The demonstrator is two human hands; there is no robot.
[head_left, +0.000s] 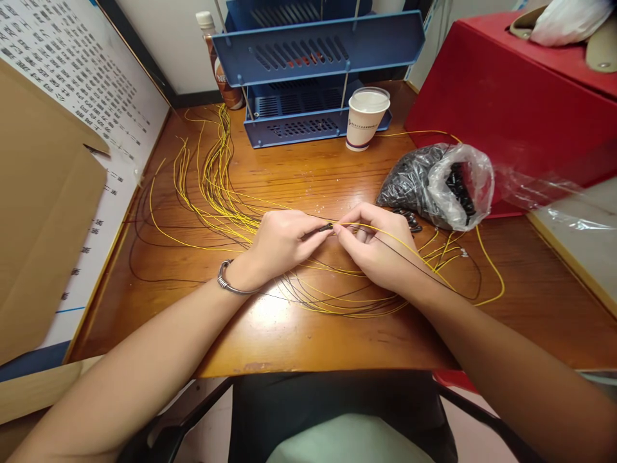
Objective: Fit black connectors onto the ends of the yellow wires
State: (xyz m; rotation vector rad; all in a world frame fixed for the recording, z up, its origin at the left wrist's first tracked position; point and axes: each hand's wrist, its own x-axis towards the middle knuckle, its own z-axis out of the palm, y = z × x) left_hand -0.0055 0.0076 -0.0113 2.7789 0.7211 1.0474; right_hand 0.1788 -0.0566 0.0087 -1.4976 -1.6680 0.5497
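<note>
Over the middle of the wooden table, my left hand (284, 239) pinches a small black piece (326, 227) between thumb and fingertips; its exact kind is too small to make out. Right beside it, my right hand (376, 247) is closed on a thin yellow wire (385, 233), its fingertips meeting the black piece. A dark wire (409, 263) runs with the yellow one across my right wrist. A bundle of yellow and dark wires (216, 167) spreads over the table to the left and passes beneath both hands. More wire ends (446, 251) lie to the right.
A clear plastic bag (409, 177) of small black parts lies open at right, with several loose ones beside it. Behind stand a paper cup (364, 122), a blue rack (299, 132) and a bottle (226, 83). A red box (511, 96) borders the right, cardboard (48, 212) the left.
</note>
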